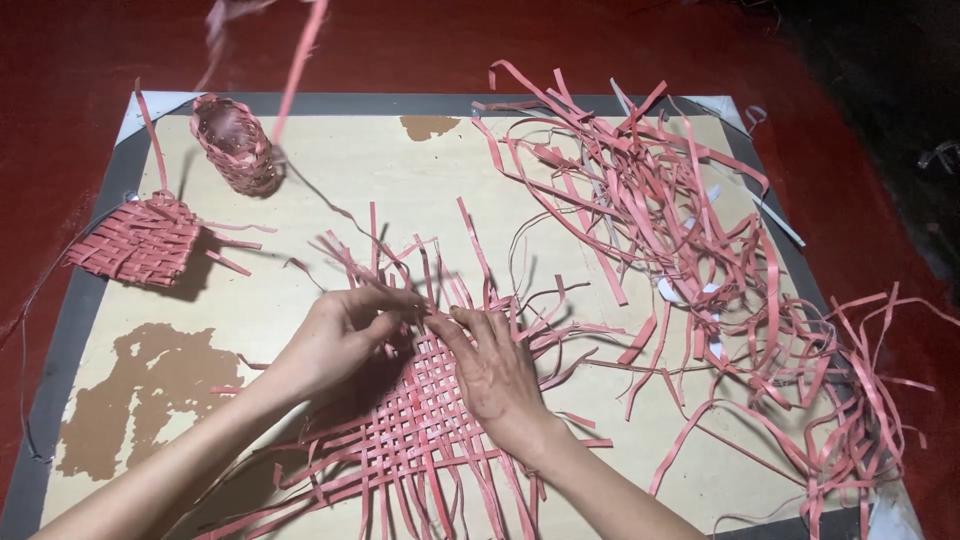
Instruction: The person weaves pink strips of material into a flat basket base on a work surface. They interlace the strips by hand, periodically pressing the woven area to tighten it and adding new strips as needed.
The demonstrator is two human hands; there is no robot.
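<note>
Pale worn board (330,180) with grey edging on red floor, loose tangle of flat pink strips (680,230) at right, open-weave pink mat (420,430) at lower centre, right hand (495,370) flat on it, left hand (335,335) pinching a strip, flat woven piece (140,240) and small round basket (235,145) upper left.

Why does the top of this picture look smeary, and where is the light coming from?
Head view: the hanging strip at the top is motion-blurred; the woven mat and both hands are sharp. Shadows fall to the right of the small woven basket, so light comes from the left. The corners fade dark.
</note>
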